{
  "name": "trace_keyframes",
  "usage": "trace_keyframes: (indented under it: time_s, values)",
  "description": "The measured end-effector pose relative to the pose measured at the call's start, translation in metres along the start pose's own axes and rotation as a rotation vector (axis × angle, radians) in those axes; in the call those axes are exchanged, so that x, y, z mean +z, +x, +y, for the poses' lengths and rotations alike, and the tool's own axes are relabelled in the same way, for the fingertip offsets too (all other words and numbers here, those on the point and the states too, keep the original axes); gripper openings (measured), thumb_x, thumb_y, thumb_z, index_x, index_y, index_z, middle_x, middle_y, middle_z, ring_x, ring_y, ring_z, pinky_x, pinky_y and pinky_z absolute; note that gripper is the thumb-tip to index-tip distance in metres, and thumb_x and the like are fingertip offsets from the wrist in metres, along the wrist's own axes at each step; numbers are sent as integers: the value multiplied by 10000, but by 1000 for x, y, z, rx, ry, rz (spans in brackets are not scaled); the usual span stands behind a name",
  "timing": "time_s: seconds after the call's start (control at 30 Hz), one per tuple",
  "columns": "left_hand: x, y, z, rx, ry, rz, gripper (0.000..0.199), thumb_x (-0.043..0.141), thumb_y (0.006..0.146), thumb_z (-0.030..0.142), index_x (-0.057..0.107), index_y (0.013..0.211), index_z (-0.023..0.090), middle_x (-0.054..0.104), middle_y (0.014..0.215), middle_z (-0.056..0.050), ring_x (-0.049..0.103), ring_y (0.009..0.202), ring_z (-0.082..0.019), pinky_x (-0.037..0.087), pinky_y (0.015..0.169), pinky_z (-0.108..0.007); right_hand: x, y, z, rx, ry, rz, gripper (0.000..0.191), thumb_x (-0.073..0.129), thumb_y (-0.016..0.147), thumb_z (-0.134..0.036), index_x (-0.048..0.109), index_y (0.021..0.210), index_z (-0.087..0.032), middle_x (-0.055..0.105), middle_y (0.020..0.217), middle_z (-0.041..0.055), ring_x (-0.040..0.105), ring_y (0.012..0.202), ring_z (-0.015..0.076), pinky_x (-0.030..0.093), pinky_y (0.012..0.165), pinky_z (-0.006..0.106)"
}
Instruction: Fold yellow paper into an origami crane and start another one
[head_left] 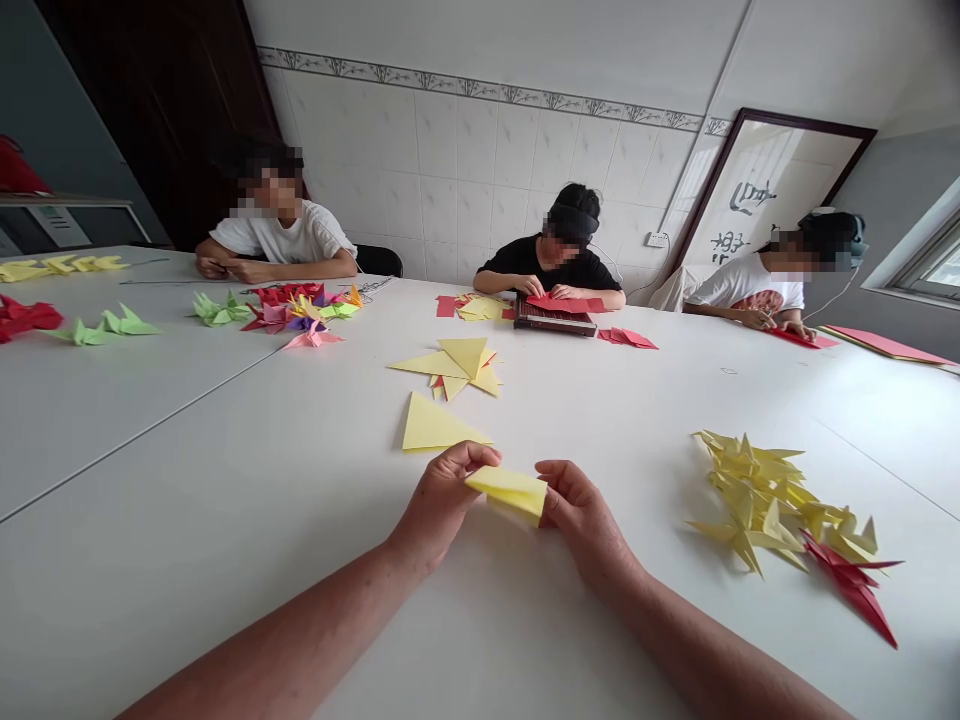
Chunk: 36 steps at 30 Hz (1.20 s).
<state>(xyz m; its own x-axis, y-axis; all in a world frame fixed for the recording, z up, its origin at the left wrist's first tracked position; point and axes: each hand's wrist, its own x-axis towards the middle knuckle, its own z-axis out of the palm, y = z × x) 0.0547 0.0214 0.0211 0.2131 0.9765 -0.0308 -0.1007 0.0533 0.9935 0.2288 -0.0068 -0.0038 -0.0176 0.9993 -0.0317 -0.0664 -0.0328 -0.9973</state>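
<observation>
Between my two hands is a folded piece of yellow paper (514, 488), held just above the white table. My left hand (450, 495) pinches its left corner with thumb and fingers. At its right edge, my right hand (581, 510) grips the paper, the thumb in front and the fingers curled behind. Right behind my left hand lies a folded yellow paper triangle (439, 425). Farther back is a pile of folded yellow triangles (461, 365) with some red pieces underneath.
Yellow paper cranes (757, 490) and a red crane (855, 585) lie to my right. Colourful cranes (300, 310) sit at the left back. Across the white table (225, 560) sit three people; the middle one handles red paper over a dark tray (555, 318).
</observation>
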Motion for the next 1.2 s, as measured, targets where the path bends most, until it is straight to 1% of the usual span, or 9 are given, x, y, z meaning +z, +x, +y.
trace_keyframes:
  time_s: [0.13,0.27,0.37,0.47,0.63,0.73,0.9,1.07,1.2]
  values:
    - [1,-1,2,118,94,106,57,597,708,247,592,731,195,518,1209,-29,565,781,-143,442,599,-247,-1,-4,-1,74,-23,166,355,627,784,-546,541,801,-202,587,814,24,568,741,162,474,647,280]
    - [2,1,-4,379,304,205,97,537,721,165,617,694,215,550,937,-13,554,811,-148,434,685,-259,-4,-9,-8,136,169,-128,452,479,857,-606,608,843,-172,636,831,80,604,728,188,481,638,308]
    - [4,-1,-5,455,380,107,146,515,762,166,632,697,224,548,808,-6,550,832,-155,435,762,-273,-3,-12,-12,141,287,-289,402,551,849,-538,642,971,-166,668,914,99,629,791,210,490,680,328]
    - [6,-5,-3,322,305,-2,158,501,829,270,650,863,229,595,852,-18,566,815,-158,465,741,-277,-1,-11,-11,140,305,-248,369,678,785,-439,646,1045,-177,684,972,94,638,855,226,491,752,351]
    - [8,-8,1,-35,61,-101,422,520,842,406,497,1208,196,635,878,-49,625,780,-188,509,640,-288,-3,-9,-7,111,289,-182,378,687,777,-427,647,1066,-186,692,996,91,644,881,242,493,803,391]
    - [7,-7,0,-108,13,-184,367,590,803,352,559,1128,183,659,901,-57,630,793,-187,513,688,-303,-3,-9,-6,87,256,-183,372,667,793,-433,634,1078,-197,687,1005,88,640,875,239,495,776,386]
    - [8,-6,-3,-147,-15,-161,194,629,758,314,622,903,186,664,860,-29,612,771,-167,488,713,-294,-1,-9,-4,43,261,-167,365,674,776,-435,621,1065,-219,676,978,65,621,800,204,478,677,323]
    - [9,-7,-1,-198,-115,-152,88,632,719,231,560,739,184,558,709,25,530,652,-107,416,600,-214,-2,-8,-5,82,214,-98,199,698,734,-363,656,850,-206,651,747,6,559,627,140,424,560,253]
    - [9,-7,-1,-226,-173,-137,94,605,679,168,512,686,180,556,815,16,514,659,-95,392,575,-204,-3,-8,-9,143,246,-110,123,687,687,-296,670,747,-190,648,681,4,550,579,131,401,526,244]
